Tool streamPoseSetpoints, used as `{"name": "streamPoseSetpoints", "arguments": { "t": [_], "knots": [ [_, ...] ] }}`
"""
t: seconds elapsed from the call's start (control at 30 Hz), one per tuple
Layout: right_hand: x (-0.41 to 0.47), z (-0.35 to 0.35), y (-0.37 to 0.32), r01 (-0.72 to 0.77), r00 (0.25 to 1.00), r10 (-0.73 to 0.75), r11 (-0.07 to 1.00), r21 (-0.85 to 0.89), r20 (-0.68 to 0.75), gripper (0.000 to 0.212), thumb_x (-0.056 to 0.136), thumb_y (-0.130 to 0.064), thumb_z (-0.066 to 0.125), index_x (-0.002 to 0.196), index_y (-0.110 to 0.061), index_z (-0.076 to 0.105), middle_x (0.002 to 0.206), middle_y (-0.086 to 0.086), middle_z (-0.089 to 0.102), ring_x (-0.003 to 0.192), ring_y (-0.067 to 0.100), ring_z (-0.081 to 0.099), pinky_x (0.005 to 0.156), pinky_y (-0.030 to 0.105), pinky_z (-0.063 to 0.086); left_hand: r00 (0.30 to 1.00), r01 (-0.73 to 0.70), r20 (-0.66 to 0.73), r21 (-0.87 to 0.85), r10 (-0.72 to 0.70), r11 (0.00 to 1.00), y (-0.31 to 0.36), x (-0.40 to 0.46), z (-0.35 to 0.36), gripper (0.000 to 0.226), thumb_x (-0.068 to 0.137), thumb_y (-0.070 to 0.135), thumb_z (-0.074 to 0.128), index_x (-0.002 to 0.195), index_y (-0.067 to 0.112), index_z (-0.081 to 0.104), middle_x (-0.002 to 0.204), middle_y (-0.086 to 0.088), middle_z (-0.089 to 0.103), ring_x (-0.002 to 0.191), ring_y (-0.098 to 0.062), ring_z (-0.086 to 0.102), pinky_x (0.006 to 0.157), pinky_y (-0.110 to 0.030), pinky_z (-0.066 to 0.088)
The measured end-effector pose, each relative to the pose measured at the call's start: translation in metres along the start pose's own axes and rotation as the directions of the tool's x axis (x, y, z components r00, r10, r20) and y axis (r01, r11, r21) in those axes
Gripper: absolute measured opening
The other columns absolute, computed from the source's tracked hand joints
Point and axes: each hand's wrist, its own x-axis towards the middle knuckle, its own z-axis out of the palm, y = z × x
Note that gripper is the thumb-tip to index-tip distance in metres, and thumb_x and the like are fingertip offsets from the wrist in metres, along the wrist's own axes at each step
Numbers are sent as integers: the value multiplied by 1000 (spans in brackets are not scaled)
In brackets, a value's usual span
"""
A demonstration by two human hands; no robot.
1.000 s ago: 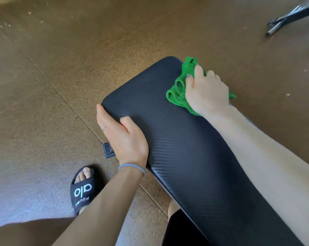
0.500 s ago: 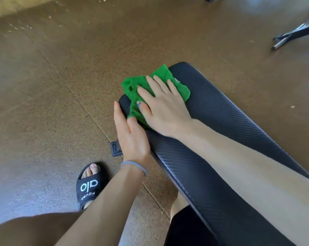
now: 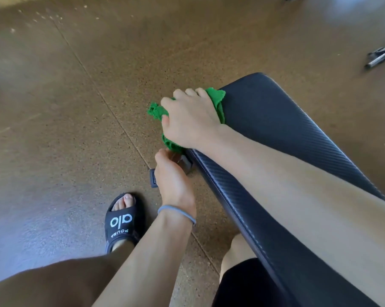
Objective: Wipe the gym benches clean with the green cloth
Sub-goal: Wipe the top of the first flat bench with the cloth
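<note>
Bunching under right hand (image 3: pixel 190 121) fingers (image 3: pixel 180 94): green cloth (image 3: pixel 157 111), bench (image 3: pixel 275 120) edge.

Cloth (image 3: pixel 217 100): bright green, nubbly weave. Desk (image 3: pixel 275 120) pad: black, fine diagonal carbon-fibre pattern, pale stitching along the side seam. Floor (image 3: pixel 98 85): brown, speckled with dark flecks, thin dark seam lines, bluish sheen at left. Sandal (image 3: pixel 122 222): black, white lettering. Wristband (image 3: pixel 176 211): grey-blue. Shorts (image 3: pixel 249 284): black.
</note>
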Motion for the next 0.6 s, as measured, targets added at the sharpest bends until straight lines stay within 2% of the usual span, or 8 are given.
{"name": "streamPoseSetpoints", "arguments": {
  "t": [0.07, 0.1, 0.17, 0.23, 0.33, 0.4, 0.5, 0.6],
  "knots": [
    [-5, 1, -5, -10, 1000, 10, 1000, -1, -18, 36, 98, -36, 48, 128, -21, 62, 129, 8, 60, 123, 33, 52, 112, 50, 32, 998, 52, -37, -69, -54, 996, 3, 5, 2, 40, 82, 49, 40, 90, 23, 70, 106, -8, 74, 103, -30, 67, 89, -41, 50],
    [-20, 3, -4, 9, 999, -8, 1000, 10, -52, 37, 97, -33, 51, 130, -21, 62, 133, 10, 59, 127, 34, 50, 115, 52, 30, 997, 60, -50, -95, -65, 994, 4, 6, 2, 40, 81, 47, 41, 92, 22, 70, 108, -10, 75, 102, -31, 68, 86, -40, 50],
    [-63, 8, -1, 66, 994, -65, 998, 11, -89, 43, 90, -27, 58, 133, -22, 60, 152, 17, 48, 142, 39, 40, 118, 58, 26, 995, 91, -22, -196, -98, 976, 10, 9, 5, 32, 94, 37, 41, 100, 19, 67, 101, -9, 73, 94, -26, 67, 77, -34, 50],
    [-102, 13, 1, 130, 990, -131, 991, -26, -47, 50, 85, -20, 62, 135, -21, 59, 166, 22, 28, 152, 41, 27, 120, 60, 24, 992, 124, 12, -246, -125, 961, 13, 12, 4, 30, 100, 29, 39, 104, 17, 67, 98, -7, 72, 89, -24, 69, 75, -31, 53],
    [-112, 15, 5, 158, 987, -159, 987, -36, -38, 52, 82, -15, 63, 134, -17, 61, 169, 22, 20, 154, 40, 23, 122, 61, 22, 997, 72, -13, -218, -76, 973, 9, 19, 2, 39, 101, 32, 39, 119, 14, 69, 114, -11, 74, 105, -30, 71, 90, -41, 56],
    [-95, 14, 6, 149, 988, -149, 989, -1, -39, 48, 85, -18, 62, 134, -17, 62, 168, 21, 23, 155, 38, 22, 122, 61, 22, 996, 91, 20, -220, -89, 971, 10, 20, 3, 41, 103, 34, 37, 123, 13, 67, 114, -12, 74, 106, -30, 70, 91, -41, 54],
    [-61, 11, 4, 140, 989, -139, 990, 30, -44, 40, 90, -26, 55, 127, -16, 64, 159, 20, 41, 151, 37, 31, 119, 62, 24, 994, 98, 78, -220, -82, 971, 7, 19, 8, 39, 106, 38, 33, 112, 19, 67, 111, -10, 74, 111, -28, 70, 92, -41, 51],
    [-25, 1, 5, 96, 994, -96, 995, 9, -44, 34, 94, -37, 49, 114, -15, 65, 121, 13, 63, 121, 35, 55, 110, 55, 34, 998, 60, 44, -199, -53, 978, 4, 19, 13, 41, 109, 38, 30, 115, 20, 67, 114, -7, 73, 109, -22, 68, 92, -36, 52]
  ]
}}
